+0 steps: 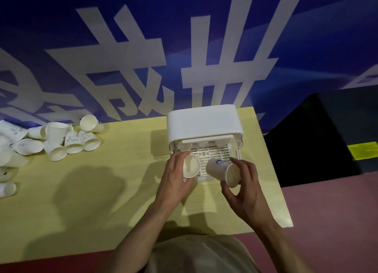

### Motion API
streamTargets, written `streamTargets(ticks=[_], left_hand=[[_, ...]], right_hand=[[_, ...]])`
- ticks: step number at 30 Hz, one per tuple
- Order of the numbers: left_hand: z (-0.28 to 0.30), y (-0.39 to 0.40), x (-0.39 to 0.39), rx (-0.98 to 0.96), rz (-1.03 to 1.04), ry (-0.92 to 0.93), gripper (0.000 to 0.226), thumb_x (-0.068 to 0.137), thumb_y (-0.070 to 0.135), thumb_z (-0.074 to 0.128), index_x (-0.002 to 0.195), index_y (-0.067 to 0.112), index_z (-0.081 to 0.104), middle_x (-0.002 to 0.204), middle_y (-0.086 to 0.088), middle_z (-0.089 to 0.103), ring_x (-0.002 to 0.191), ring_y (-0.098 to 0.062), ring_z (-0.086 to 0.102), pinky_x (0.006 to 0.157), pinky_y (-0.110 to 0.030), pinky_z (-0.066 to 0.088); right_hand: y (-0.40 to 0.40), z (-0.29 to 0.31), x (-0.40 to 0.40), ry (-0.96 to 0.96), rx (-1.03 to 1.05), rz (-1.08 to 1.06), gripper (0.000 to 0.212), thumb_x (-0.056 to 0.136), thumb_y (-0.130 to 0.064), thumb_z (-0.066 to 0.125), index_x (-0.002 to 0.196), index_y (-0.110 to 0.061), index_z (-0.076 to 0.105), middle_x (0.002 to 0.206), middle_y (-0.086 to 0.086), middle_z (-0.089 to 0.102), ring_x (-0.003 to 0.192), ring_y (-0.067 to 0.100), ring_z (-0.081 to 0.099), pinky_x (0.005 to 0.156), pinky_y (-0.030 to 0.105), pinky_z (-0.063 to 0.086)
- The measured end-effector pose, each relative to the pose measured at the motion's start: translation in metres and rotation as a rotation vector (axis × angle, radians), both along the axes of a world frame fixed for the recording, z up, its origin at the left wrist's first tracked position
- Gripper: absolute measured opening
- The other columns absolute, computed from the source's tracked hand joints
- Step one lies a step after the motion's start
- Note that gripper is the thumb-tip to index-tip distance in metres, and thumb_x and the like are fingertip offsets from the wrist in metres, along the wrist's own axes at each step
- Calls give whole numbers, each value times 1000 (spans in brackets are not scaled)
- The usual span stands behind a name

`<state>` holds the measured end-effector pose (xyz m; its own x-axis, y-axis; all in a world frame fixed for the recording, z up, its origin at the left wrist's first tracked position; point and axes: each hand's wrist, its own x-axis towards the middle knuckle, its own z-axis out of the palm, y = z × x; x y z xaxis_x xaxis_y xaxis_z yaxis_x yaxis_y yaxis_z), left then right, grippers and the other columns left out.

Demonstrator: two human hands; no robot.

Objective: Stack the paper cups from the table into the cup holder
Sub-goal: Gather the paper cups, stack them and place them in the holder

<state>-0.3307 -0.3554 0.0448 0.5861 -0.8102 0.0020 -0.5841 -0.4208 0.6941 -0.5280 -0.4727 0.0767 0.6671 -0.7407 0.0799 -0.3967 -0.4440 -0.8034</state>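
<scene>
A white cup holder (204,121) with a solid lid stands on the yellow table, its slotted tray (214,152) pulled out toward me. Several cups stand at the back under the lid. My left hand (173,176) grips a white paper cup (191,167) at the tray's left front, its mouth facing me. My right hand (243,189) holds a second paper cup (223,171) with a blue logo, tilted on its side over the tray's right front.
A heap of several loose paper cups (61,140) lies on the table's left side, some upright, some tipped. The table's right edge (274,170) runs just past the holder. A black box (327,133) sits beyond it. A blue banner wall (143,48) stands behind.
</scene>
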Motion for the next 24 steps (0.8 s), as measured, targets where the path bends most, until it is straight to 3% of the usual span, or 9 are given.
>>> streamTargets(ticks=[6,9,13,17,20,24], left_hand=[[-29,-4,3,156,-5,33,78,84,30,80,150,25,38,143,4,40,133,-20,42,111,-39,42],[-40,-4,8,205,-59,99,88,88,37,78,158,30,25,148,4,33,136,-19,40,112,-40,42],[-44,-5,17,206,-66,164,93,90,38,75,161,36,15,149,9,28,134,-19,45,106,-42,49],[-45,0,18,174,-40,162,98,87,37,79,161,30,15,154,6,27,146,-18,33,115,-44,40],[-42,9,16,139,-14,177,94,88,41,78,160,31,18,153,7,28,145,-16,34,117,-40,38],[-36,20,16,103,13,173,86,90,42,76,157,31,24,148,10,32,139,-8,37,114,-27,34]], right_hand=[[-7,-2,8,-20,-3,28,65,90,-20,77,147,-18,45,137,-6,43,125,12,55,98,35,55],[-8,-3,13,-7,17,52,68,93,-29,75,151,-21,41,140,-7,44,127,12,54,97,37,56],[-7,-5,26,-12,39,125,67,95,-37,74,151,-22,41,142,-8,45,127,11,54,97,40,57],[-10,-8,42,19,-7,189,67,94,-40,75,150,-22,42,143,-7,43,128,12,53,99,38,55],[-11,-9,55,67,-49,229,67,93,-41,76,149,-23,44,146,-7,43,125,11,53,99,33,55],[-8,-17,66,153,-103,262,70,92,-49,75,151,-28,44,146,-8,44,116,14,58,86,31,57]])
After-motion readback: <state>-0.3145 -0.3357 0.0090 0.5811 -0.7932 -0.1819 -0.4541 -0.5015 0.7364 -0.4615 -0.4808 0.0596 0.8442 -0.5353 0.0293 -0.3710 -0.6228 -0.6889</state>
